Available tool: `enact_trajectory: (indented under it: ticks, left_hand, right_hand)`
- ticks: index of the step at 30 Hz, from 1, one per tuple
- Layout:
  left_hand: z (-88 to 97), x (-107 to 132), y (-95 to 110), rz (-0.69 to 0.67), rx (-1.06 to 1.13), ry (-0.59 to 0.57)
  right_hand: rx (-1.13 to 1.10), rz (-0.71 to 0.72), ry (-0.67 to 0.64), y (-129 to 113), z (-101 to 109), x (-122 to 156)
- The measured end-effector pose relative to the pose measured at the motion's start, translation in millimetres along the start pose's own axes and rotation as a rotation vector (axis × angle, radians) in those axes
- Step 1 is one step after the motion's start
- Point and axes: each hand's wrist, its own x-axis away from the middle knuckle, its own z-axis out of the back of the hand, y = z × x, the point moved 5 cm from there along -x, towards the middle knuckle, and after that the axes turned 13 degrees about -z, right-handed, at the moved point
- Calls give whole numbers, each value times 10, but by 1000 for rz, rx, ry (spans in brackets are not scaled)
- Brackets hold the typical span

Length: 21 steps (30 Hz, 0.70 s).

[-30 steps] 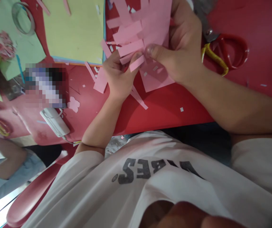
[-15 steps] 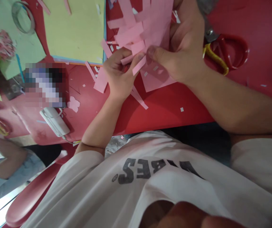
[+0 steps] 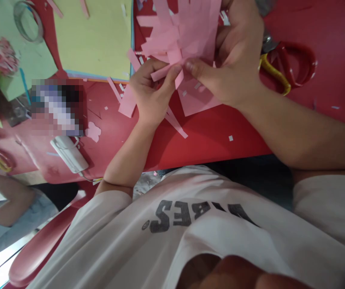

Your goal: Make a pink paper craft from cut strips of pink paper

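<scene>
A pink paper sheet (image 3: 187, 36) cut into a fringe is woven with several pink strips, held up above the red table (image 3: 208, 148). My right hand (image 3: 229, 66) grips it, with the thumb pressing near the crossing strips. My left hand (image 3: 150, 94) pinches a pink paper strip (image 3: 162, 72) between thumb and fingers, against the sheet's lower edge. A short strip end (image 3: 178, 79) points down between my thumbs. Below my left wrist, a loose pink strip (image 3: 127, 103) lies on the table.
Scissors with red and yellow handles (image 3: 286, 68) lie just right of my right hand. A yellow-green paper stack (image 3: 94, 40), a light green sheet (image 3: 18, 52), a tape roll (image 3: 27, 22) and a white electrical device (image 3: 69, 154) lie to the left. A person in a blue sleeve (image 3: 9, 216) sits at lower left.
My left hand has moved up and right, and its strip now lies flatter across the weave. The short strip end has shifted toward the sheet, and the woven sheet sits slightly higher.
</scene>
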Motion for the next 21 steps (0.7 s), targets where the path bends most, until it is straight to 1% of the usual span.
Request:
enact_trajectory:
  ticks: [2,4,7,9,12,14,17,21]
  left_hand:
    - [9,-1,-14,-5,4,15]
    - [15,-6,-7,-7,-1,25]
    - [9,-19,37,-9,-7,17]
    - [16,-27,72,-26,-14,32]
    - [24,-26,83,-38,-36,44]
    - [24,-19,69,-32,-46,44]
    - [22,-10,67,-25,-56,63]
    - [10,-13,134,-29,-26,76]
  right_hand:
    - [-31,-18,-9,7,-1,0]
    - [-54,-72,-36,45,-11,-5]
    - [-69,-119,-67,105,-21,-9]
    - [-92,-137,-71,123,-23,-8]
    - [-164,-234,-104,147,-55,2]
    - [-195,-268,-119,146,-80,13]
    - [-159,-225,-87,126,-89,26]
    - [-38,-140,-24,86,-81,44]
